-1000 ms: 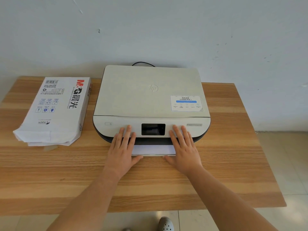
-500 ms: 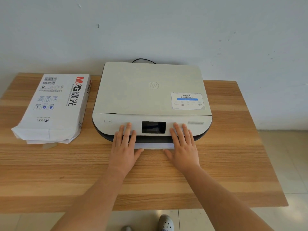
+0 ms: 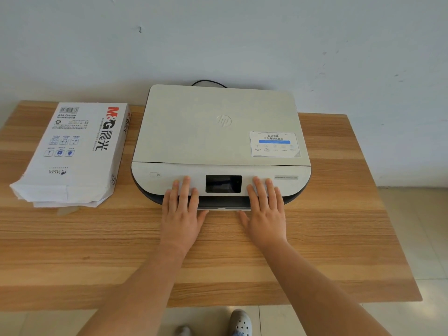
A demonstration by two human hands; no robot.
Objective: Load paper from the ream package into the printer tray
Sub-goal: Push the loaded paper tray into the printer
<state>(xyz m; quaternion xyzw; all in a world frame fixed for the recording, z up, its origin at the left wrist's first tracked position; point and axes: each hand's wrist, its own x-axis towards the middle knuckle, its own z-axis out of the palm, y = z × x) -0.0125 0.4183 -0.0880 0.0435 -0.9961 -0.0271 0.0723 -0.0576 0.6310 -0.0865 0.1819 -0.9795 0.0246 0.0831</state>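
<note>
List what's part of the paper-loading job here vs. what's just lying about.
Job:
printer
tray, nearly shut, only a thin edge showing
ream, torn open at the near end
left hand and right hand, flat on the printer front

Lying about:
cable behind the printer
table

Head-worn, looking forward and down from close above table (image 3: 339, 238); printer (image 3: 218, 127) at 12 o'clock, near; no second view.

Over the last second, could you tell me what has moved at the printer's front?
The paper tray slid back into the printer until only a thin edge shows, pushed by the left hand and right hand, flat at the front. The ream package stayed put.
</note>
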